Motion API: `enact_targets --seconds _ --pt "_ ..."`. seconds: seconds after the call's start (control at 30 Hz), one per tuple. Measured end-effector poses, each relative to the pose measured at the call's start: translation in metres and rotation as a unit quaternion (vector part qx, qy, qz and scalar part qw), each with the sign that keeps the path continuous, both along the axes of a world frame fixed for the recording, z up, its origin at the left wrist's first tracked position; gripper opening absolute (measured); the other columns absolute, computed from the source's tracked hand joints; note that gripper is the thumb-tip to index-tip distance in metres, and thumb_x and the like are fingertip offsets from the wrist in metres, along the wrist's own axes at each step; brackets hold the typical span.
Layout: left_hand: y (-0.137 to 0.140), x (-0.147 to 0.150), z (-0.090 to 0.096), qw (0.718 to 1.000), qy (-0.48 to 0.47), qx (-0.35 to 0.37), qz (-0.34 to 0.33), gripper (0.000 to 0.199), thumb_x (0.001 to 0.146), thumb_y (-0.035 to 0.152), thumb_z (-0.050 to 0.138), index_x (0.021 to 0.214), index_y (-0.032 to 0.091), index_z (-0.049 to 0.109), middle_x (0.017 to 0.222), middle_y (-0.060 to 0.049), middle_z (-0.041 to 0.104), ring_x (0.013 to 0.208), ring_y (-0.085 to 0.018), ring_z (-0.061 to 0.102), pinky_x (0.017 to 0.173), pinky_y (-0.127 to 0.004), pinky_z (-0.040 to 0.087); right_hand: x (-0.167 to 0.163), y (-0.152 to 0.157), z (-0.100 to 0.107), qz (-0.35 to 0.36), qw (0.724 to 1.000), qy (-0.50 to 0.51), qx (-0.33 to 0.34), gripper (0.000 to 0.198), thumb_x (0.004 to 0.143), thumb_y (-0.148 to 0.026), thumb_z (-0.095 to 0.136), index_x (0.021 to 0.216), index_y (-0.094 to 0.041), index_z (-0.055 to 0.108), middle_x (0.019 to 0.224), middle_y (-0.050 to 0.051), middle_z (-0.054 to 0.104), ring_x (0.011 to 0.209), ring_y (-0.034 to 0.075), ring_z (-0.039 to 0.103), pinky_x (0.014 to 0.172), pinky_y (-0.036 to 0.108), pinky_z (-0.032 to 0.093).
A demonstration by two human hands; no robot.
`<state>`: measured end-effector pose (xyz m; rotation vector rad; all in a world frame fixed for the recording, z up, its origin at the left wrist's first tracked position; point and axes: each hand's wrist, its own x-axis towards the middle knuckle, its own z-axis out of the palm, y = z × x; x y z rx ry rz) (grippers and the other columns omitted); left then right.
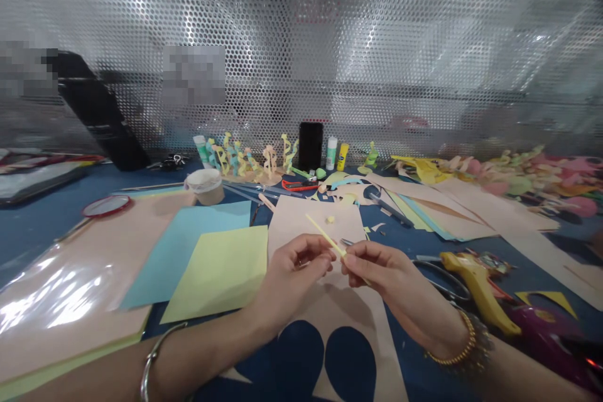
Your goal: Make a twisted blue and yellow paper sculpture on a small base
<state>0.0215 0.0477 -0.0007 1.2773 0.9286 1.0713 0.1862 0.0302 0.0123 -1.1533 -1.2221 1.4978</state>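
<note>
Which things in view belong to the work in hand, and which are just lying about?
Apparently in use:
yellow strip, pinched in the right hand
left hand, beside it
pink cut-out sheet, below
small yellow piece, on the sheet

Seemingly just lying about:
yellow glue gun
black phone
red-rimmed disc
tub

The right hand (377,269) covers part of the yellow strip (324,235) and all but the tip of a metal tool (347,242). Whether the left hand (300,265) touches the strip is unclear. Pixel blocks (194,75) hide parts of the perforated panel (264,25) at far left. The plastic-covered paper (75,282) is cut by the left edge; the far-right paper shapes (541,173) blur together.
</note>
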Motion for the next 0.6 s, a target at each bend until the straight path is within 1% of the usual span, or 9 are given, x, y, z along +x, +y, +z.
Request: enact_targets --seconds 0.1,0.23,0.33,0.4,0.47,0.6 --pt "-0.0007 -0.0004 -0.0006 1.0 0.021 0.011 -0.011 0.009 0.076 0.024 0.065 0.079 0.016 0.065 0.074 0.0 0.063 0.071 -0.012 0.056 0.066 -0.022 0.043 -0.0014 -0.0008 0.001 -0.01 1.0 -0.025 0.005 0.019 0.076 -0.034 0.066 0.072 -0.016 0.063 0.069 -0.001 0.056 0.064 0.01 0.048 0.064 0.025 0.038" --pt "-0.0023 -0.0011 0.0005 0.999 0.03 0.013 -0.005 0.01 0.076 0.025 0.066 0.075 0.016 0.065 0.073 0.0 0.064 0.07 -0.012 0.056 0.065 -0.021 0.042 -0.0027 -0.0015 0.0002 -0.006 0.998 -0.061 0.027 0.019 0.075 -0.035 0.066 0.073 -0.016 0.064 0.068 -0.001 0.057 0.066 0.011 0.049 0.063 0.025 0.039" --pt "-0.003 -0.0018 0.0 1.0 0.015 0.01 -0.012 0.007 0.076 0.024 0.066 0.077 0.017 0.066 0.075 0.001 0.065 0.072 -0.011 0.057 0.066 -0.021 0.043 -0.0006 -0.0009 -0.0017 -0.005 0.995 -0.083 0.058 0.018 0.075 -0.035 0.066 0.074 -0.017 0.063 0.068 -0.001 0.057 0.066 0.011 0.049 0.062 0.025 0.039" --pt "-0.0027 -0.0021 -0.0016 1.0 0.001 0.014 -0.015 0.005 0.076 0.022 0.066 0.08 0.018 0.067 0.078 0.001 0.066 0.074 -0.011 0.057 0.068 -0.02 0.043 0.0015 -0.001 -0.0018 -0.005 0.99 -0.106 0.091 0.016 0.076 -0.035 0.064 0.075 -0.018 0.063 0.068 -0.002 0.058 0.065 0.011 0.05 0.061 0.025 0.039" --pt "-0.0019 -0.0022 -0.0033 1.0 -0.015 0.019 -0.009 0.008 0.075 0.021 0.067 0.083 0.02 0.067 0.081 0.002 0.066 0.075 -0.011 0.057 0.068 -0.02 0.044 0.0031 -0.0017 -0.0001 -0.01 0.979 -0.151 0.136 0.014 0.078 -0.033 0.063 0.076 -0.02 0.063 0.069 -0.002 0.059 0.066 0.012 0.052 0.062 0.025 0.04" --pt "-0.001 -0.0023 -0.0053 0.999 -0.035 0.031 -0.008 0.007 0.074 0.017 0.066 0.081 0.02 0.068 0.078 0.002 0.066 0.07 -0.009 0.057 0.066 -0.019 0.044 0.0044 -0.0046 0.0051 -0.026 0.939 -0.251 0.232 0.009 0.082 -0.028 0.059 0.077 -0.022 0.064 0.073 -0.002 0.062 0.068 0.013 0.054 0.064 0.026 0.04"
